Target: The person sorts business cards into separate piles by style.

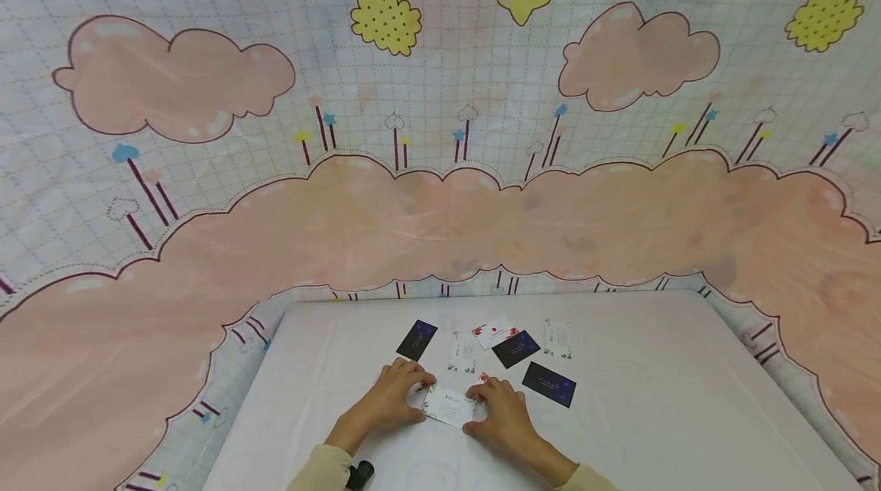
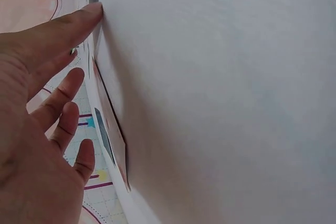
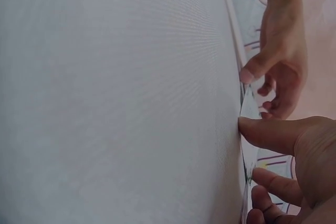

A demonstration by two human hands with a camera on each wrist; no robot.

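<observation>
A white business card (image 1: 449, 405) with printed leaves and small text lies between my hands near the front of the table. My left hand (image 1: 394, 397) holds its left end, thumb at the near corner and fingers at the far one. On the opposite end, my right hand (image 1: 505, 416) grips the card between thumb and forefinger. Seen edge-on in the right wrist view, the card (image 3: 250, 129) looks slightly raised or bowed. A bit of red print (image 1: 484, 378) shows just beyond the right fingers; the rest of it is hidden.
Beyond the hands lie a dark blue card (image 1: 417, 340), a leafy white card (image 1: 463, 352), a red-flowered card (image 1: 492, 332) partly overlapped by another dark card (image 1: 516, 349), a further leafy card (image 1: 557, 339) and a dark card (image 1: 549, 385). A patterned cloth (image 1: 440, 223) hangs behind the white table (image 1: 661, 414).
</observation>
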